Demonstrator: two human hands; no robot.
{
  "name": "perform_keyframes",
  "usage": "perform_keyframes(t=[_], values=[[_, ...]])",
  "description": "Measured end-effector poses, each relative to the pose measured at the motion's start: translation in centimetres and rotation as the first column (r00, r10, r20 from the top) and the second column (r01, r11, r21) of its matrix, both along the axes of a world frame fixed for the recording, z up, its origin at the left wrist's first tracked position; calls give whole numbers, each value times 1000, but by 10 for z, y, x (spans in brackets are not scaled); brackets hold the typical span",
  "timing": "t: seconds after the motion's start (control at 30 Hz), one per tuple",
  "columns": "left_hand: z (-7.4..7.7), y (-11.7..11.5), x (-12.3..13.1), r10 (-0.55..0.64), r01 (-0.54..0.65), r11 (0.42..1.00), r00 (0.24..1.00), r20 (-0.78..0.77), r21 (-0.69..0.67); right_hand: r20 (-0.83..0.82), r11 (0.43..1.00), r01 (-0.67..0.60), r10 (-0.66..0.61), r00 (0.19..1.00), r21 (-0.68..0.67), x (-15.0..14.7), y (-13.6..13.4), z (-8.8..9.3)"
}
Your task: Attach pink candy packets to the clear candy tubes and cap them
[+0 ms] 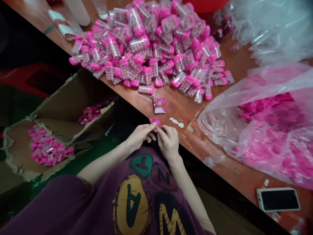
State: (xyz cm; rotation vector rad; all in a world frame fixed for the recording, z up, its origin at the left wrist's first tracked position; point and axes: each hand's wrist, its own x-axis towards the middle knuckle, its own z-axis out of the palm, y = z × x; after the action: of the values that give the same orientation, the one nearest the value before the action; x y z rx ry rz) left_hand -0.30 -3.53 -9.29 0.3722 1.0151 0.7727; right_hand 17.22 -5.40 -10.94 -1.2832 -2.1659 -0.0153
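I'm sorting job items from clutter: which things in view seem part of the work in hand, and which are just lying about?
Probably the job:
pink piece at the fingertips
printed pink square
pink-capped containers
bag of pink items

Apparently lying about:
phone
clear cup
white cylinder

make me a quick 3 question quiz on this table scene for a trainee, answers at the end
1. Which of these is nearest the left hand and right hand: (a) the phone, (b) the square pink packet, (c) the cardboard box?
2. True or false: the phone lies face up on the table.
3. Fill in: the caps on the heaped containers are ____.

Key: 1. b; 2. true; 3. pink
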Motion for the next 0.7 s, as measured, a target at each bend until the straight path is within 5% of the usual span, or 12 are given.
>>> perform_keyframes(t=[0.23, 0.4, 0.53, 0.7], values=[[0, 15, -20, 174, -163, 984, 965, -195, 72, 34, 978, -210, 210, 977, -13, -32, 35, 14], [8, 37, -29, 379, -357, 923, 908, -182, 140, 89, 970, -228, 221, 971, 88, -52, 65, 13], [9, 50, -25, 330, -309, 943, 919, -216, 127, 133, 970, -217, 202, 970, 108, -48, 69, 18], [7, 52, -23, 315, -309, 949, 925, -213, 62, 249, 977, -203, 183, 951, 59, -8, 48, 29]])
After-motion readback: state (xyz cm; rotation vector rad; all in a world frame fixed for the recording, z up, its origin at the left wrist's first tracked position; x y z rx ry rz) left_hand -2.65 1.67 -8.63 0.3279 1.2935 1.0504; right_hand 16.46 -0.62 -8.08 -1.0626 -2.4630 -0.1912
